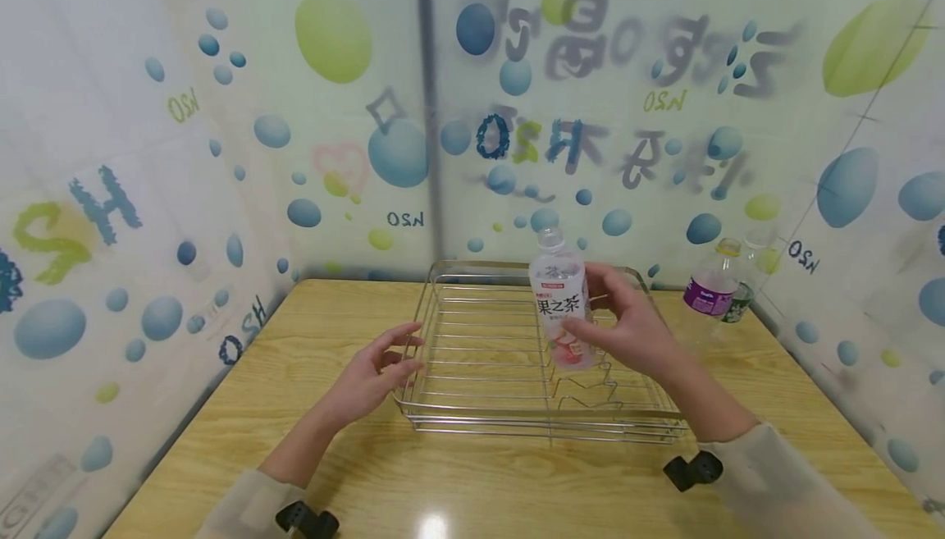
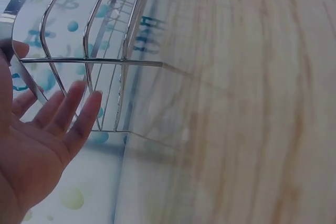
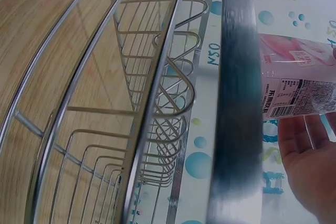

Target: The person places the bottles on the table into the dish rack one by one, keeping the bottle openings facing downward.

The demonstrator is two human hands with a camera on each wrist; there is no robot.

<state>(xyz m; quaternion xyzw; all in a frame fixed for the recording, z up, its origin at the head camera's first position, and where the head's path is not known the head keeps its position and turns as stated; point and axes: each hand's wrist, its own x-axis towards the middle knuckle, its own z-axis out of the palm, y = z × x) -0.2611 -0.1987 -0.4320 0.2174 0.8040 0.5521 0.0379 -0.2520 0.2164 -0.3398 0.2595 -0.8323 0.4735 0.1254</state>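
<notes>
My right hand [image 1: 627,322] grips a clear plastic bottle [image 1: 559,276] with a white and pink label, thumb in front and fingers behind. The bottle has no cap and stands upright, raised over the right half of a metal wire rack [image 1: 480,350]. In the right wrist view, the bottle's lower label [image 3: 299,77] shows beyond the rack's broad rim [image 3: 239,103]. At the rack's left side is my left hand [image 1: 369,379], its fingers loosely extended beside the rim and wires. Those fingers [image 2: 73,114] overlap the side wires in the left wrist view.
Two more bottles stand at the table's back right: one with a purple label [image 1: 710,296] and yellow cap, one with a green label [image 1: 741,303] behind it. Wavy wire dividers [image 1: 591,387] rise inside the rack's right half. Patterned curtains [image 1: 354,178] enclose the wooden table [image 1: 472,490].
</notes>
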